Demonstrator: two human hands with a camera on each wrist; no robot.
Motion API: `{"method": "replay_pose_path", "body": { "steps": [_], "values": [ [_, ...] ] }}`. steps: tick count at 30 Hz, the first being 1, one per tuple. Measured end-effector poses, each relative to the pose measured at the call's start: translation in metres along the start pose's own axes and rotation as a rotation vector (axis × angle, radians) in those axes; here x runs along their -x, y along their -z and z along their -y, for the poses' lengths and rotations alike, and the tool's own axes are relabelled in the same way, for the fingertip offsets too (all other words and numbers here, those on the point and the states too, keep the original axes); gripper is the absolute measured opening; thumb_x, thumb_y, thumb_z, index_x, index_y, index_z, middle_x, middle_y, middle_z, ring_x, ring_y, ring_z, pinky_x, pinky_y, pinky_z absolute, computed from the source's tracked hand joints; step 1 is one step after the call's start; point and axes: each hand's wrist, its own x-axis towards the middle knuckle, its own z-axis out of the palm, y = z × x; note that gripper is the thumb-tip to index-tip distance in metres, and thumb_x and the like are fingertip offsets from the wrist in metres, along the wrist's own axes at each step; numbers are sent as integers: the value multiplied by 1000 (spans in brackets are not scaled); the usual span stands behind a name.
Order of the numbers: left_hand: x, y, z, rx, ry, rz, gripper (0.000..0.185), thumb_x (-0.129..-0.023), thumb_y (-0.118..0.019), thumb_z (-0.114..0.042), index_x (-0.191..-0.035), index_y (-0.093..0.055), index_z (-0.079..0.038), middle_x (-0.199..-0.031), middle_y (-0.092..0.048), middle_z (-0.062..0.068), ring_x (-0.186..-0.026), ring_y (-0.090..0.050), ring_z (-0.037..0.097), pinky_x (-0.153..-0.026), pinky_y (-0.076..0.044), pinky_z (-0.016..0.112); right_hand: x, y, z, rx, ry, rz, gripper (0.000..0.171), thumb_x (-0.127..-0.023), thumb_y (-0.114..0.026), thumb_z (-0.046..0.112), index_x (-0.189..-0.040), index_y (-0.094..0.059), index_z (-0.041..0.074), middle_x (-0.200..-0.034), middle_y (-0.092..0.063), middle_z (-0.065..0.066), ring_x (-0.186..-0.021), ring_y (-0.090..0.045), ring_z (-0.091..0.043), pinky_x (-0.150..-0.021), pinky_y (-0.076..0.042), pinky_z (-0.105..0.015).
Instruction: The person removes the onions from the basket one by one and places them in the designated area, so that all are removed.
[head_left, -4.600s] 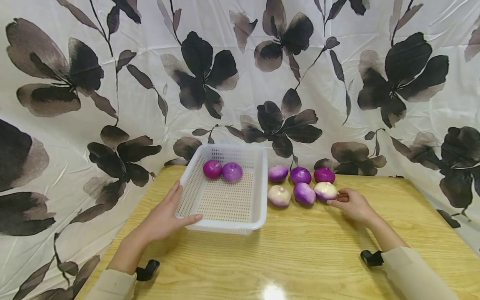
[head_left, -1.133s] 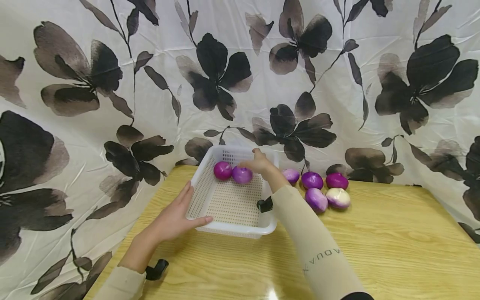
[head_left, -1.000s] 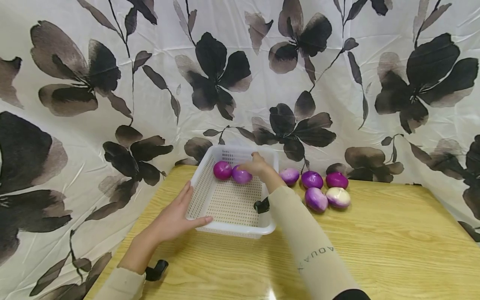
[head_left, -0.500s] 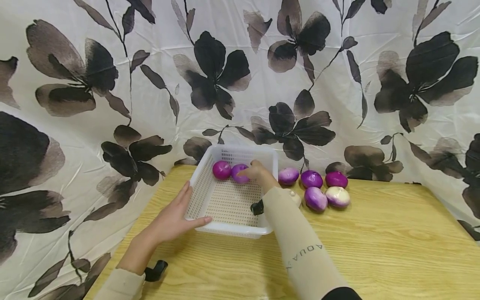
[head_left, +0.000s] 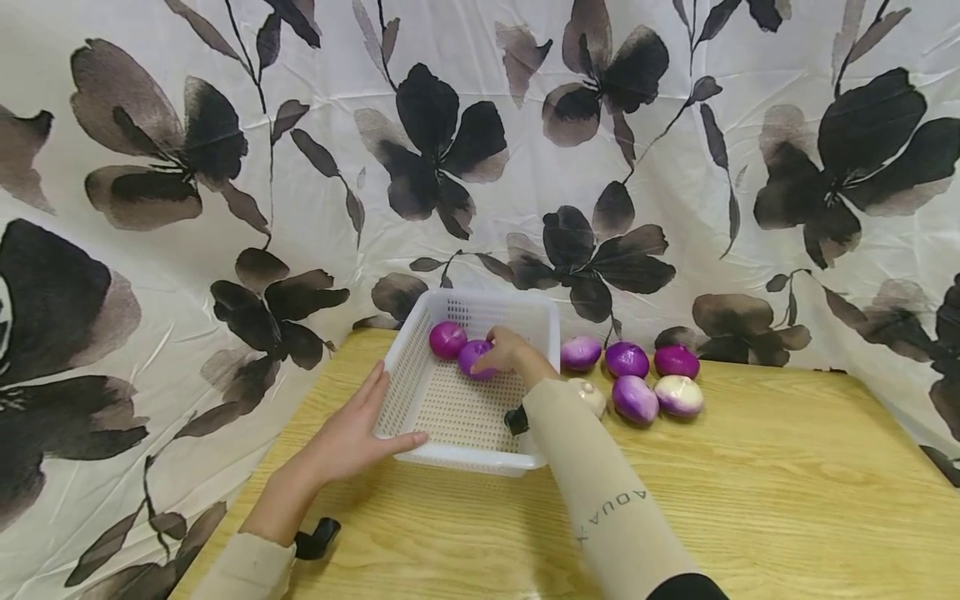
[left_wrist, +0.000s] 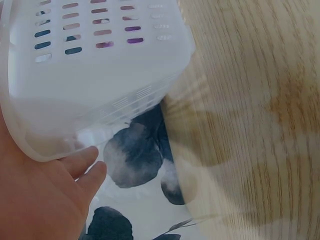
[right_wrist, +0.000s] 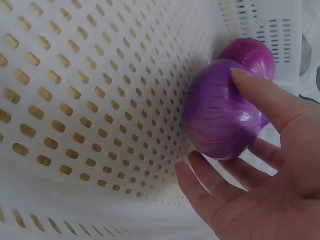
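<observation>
A white slotted plastic basket (head_left: 468, 457) stands on the table, tilted slightly in the head view. My left hand (head_left: 341, 442) rests against its near left corner, thumb along the front rim and straight fingers up the left side. In the left wrist view, fingertips (left_wrist: 90, 172) show beside the basket's rim. Inside the basket, my right hand (head_left: 516, 354) grips a purple onion (right_wrist: 217, 107), thumb on one side and fingers round the other. A magenta onion (head_left: 447, 340) lies against it, further left. The onion's far side is hidden by the fingers in the head view.
Right of the basket, several onions sit in two rows: pale purple (head_left: 581, 353), deep purple (head_left: 627, 360) and magenta (head_left: 677, 362) behind; white (head_left: 588, 397), purple-white (head_left: 635, 400) and cream-purple (head_left: 678, 396) in front. A floral cloth (head_left: 465, 192) hangs behind the wooden table (head_left: 787, 467).
My right hand has come from the cream-purple onion on the table into the basket. Over the last half second the purple onion has shifted slightly towards me. My left hand stays at the basket.
</observation>
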Motion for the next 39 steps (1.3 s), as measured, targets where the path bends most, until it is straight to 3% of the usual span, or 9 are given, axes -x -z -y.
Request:
{"method": "replay_pose_path", "body": {
  "steps": [12, 16, 22, 28, 34, 39],
  "values": [
    [0, 1, -3, -10, 6, 13, 130, -80, -64, -81, -163, -8, 0, -172, 3, 14, -151, -21, 49, -117, -26, 66, 4, -1, -2, 125, 91, 57, 75, -86, -82, 41, -142, -54, 1, -138, -59, -17, -130, -54, -33, -113, -43, -46],
    [-1, 1, -4, -14, 5, 11, 129, -80, -64, -82, -163, -8, 0, -172, 3, 13, -151, -22, 49, -116, -27, 66, 8, 2, 1, 130, 139, 57, 74, -86, -81, 42, -141, -56, -1, -137, -60, -18, -127, -57, -32, -108, -48, -42],
    [-2, 0, -2, -5, -3, 3, 129, -80, -65, -80, -163, -8, 0, -172, 3, 15, -150, -23, 49, -116, -28, 66, 13, 5, 8, -18, 186, 98, 70, -84, -85, 33, -138, -58, -2, -125, -65, -17, -98, -67, -23, -82, -60, -32],
    [-1, -2, -1, -13, -6, -3, 128, -81, -65, -80, -163, -8, 0, -171, 2, 16, -150, -22, 50, -115, -28, 68, 26, 14, 18, -206, 225, 159, 64, -86, -84, 23, -136, -56, -7, -120, -66, -22, -96, -69, -24, -85, -61, -37],
    [-1, -2, -1, -5, -4, 8, 128, -81, -65, -79, -163, -7, 0, -171, 3, 16, -150, -22, 50, -115, -28, 68, 42, 30, 30, -218, 254, 131, 69, -88, -83, 24, -141, -52, -7, -124, -65, -25, -102, -70, -27, -88, -61, -38],
    [-1, 0, -2, -8, -5, 10, 128, -82, -66, -78, -163, -6, 1, -171, 4, 17, -150, -20, 51, -116, -27, 67, 60, 44, 37, -170, 296, 93, 68, -87, -83, 30, -140, -55, -3, -118, -69, -19, -97, -71, -22, -84, -60, -33]
  ]
}}
